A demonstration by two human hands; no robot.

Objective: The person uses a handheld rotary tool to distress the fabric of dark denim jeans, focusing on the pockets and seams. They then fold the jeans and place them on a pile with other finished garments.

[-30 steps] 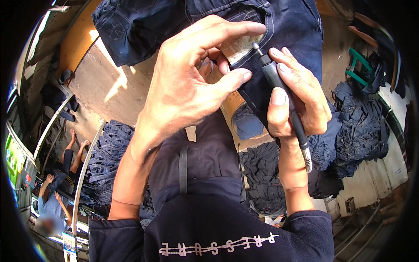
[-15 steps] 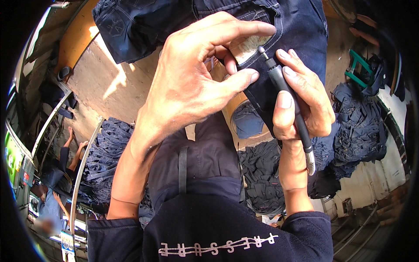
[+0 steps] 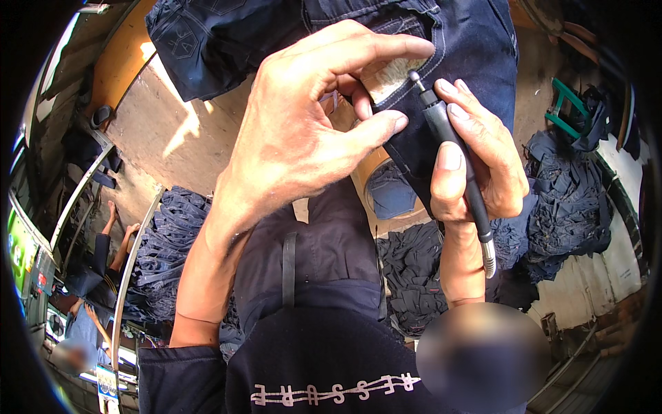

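Note:
A pair of dark denim trousers [image 3: 476, 41] hangs in front of me, with a curved pocket edge and a pale patch [image 3: 389, 79] showing inside it. My left hand [image 3: 303, 124] lies over this cloth, thumb and index finger spread wide around the pale patch. Its index fingertip touches the stitched edge; the other fingers curl partly out of sight. In my right hand [image 3: 489, 152] is a black rotary tool [image 3: 455, 138], gripped like a pen. The tool's small rounded tip [image 3: 414, 76] points at the stitched edge; whether it touches cannot be told.
Another dark denim garment [image 3: 189, 48] lies at the far left on a brown board [image 3: 152, 131]. Heaps of dark clothes [image 3: 569, 207] flank me, one at the left [image 3: 165, 255]. A green frame [image 3: 569, 110] stands right. Another person [image 3: 89, 324] is at the lower left.
Both hands and the tool stay almost where they were. A blurred round shape now covers my right sleeve at the lower right.

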